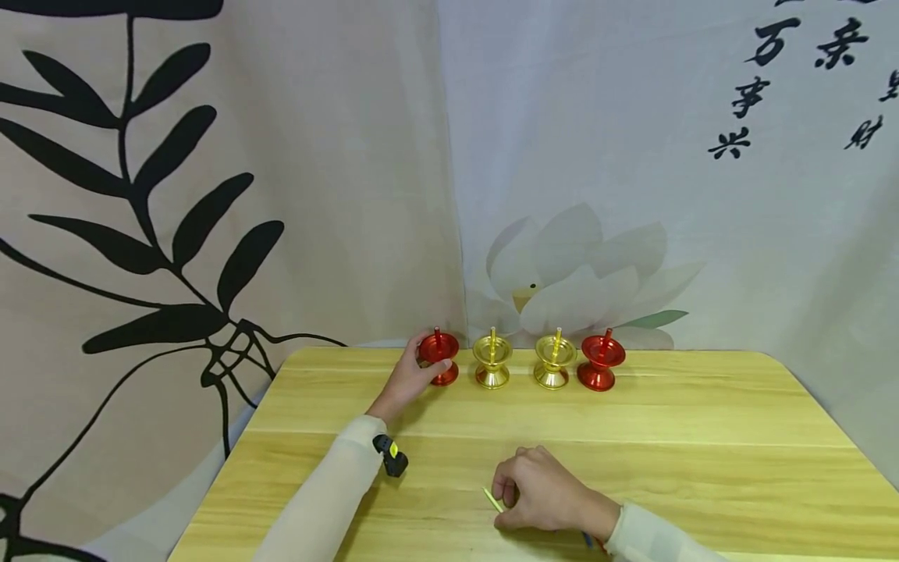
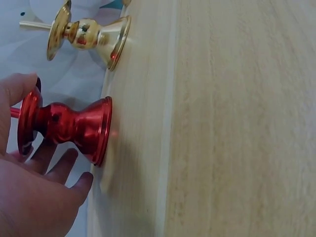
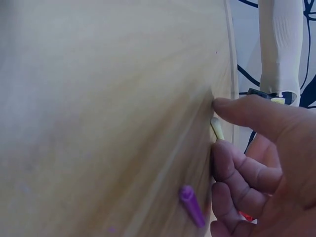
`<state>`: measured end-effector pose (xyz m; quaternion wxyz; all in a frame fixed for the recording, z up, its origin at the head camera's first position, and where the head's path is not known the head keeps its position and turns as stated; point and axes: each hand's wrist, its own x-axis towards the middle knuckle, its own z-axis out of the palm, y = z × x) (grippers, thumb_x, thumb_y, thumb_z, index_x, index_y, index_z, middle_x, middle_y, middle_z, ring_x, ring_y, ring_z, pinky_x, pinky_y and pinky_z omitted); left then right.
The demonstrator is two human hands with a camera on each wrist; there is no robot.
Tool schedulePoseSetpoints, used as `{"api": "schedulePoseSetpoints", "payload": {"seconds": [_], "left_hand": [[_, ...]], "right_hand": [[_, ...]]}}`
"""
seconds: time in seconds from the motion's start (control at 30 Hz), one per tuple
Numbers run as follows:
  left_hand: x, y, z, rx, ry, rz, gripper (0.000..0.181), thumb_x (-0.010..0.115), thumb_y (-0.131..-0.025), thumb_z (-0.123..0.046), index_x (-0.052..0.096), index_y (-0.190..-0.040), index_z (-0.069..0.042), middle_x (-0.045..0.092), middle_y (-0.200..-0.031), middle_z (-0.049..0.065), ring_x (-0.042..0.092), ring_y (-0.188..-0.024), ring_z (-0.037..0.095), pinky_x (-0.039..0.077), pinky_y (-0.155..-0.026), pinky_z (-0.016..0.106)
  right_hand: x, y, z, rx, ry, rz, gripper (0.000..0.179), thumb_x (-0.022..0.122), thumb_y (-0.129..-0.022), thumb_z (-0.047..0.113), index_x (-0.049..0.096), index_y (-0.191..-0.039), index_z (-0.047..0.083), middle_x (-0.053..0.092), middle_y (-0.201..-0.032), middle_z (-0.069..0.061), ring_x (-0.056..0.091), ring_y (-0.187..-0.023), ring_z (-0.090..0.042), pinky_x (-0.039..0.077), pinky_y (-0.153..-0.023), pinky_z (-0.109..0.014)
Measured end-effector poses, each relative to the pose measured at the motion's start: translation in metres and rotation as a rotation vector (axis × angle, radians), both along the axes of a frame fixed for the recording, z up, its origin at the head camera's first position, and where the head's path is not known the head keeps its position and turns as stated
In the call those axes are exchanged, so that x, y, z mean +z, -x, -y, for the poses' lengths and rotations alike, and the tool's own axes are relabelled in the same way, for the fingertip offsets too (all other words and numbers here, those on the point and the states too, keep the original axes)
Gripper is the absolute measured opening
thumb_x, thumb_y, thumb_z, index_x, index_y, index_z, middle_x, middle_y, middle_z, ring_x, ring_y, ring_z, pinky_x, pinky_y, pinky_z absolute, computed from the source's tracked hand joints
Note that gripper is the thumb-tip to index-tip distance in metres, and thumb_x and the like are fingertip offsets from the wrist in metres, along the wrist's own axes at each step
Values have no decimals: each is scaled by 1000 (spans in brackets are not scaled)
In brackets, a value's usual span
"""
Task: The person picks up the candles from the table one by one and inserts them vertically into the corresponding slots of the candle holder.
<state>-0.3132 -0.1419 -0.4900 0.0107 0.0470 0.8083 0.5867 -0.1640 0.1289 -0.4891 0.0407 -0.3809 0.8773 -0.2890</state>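
Note:
My left hand (image 1: 410,378) grips the dish rim of a red metal candle holder (image 2: 74,123), thumb on one side and fingers on the other. The holder stands upright at the table's back edge, a thin stem rising from its dish. Low over the table, my right hand (image 1: 544,488) has its thumb and forefinger apart on either side of a small pale yellow stick (image 3: 217,128). The other right fingers are loosely bent. Beside them in the right wrist view lies a small purple tube (image 3: 192,205).
Right of the gripped holder stand two gold candle holders (image 1: 492,359) and another red candle holder (image 1: 600,361), in a row. Small blue and red bits (image 1: 588,539) show under my right wrist. A printed curtain (image 1: 372,195) hangs behind the wooden table (image 1: 702,437).

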Motion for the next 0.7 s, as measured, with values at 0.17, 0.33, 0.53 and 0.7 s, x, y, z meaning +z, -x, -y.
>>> {"api": "schedulePoseSetpoints", "payload": {"seconds": [0.17,0.33,0.53,0.7], "left_hand": [[-1,0,0,-7,-11,1,81,77,-105,-22,32,-171,-9,48,-164,26,49,-149,47,45,-118,62],[-1,-2,2,-14,-14,7,80,76,-106,-22,31,-171,-9,45,-166,27,47,-150,48,43,-120,63],[-3,-3,4,-25,-27,9,81,77,-105,-20,31,-170,-6,44,-166,28,49,-148,48,45,-119,61],[-4,-5,5,-39,-33,16,81,76,-105,-19,31,-171,-7,47,-163,27,53,-144,46,49,-116,58]], "right_hand": [[0,1,0,9,8,-3,29,101,-76,26,73,-82,26,59,-71,31,52,-72,11,45,-81,-27],[0,1,1,15,15,11,27,100,-76,23,74,-83,25,62,-72,30,53,-72,10,44,-79,-22],[1,0,0,20,40,54,25,99,-76,19,75,-84,23,64,-73,26,55,-71,9,47,-73,-17],[2,-1,0,21,56,99,24,97,-77,13,76,-84,20,64,-73,25,57,-68,10,50,-67,-16]]}}
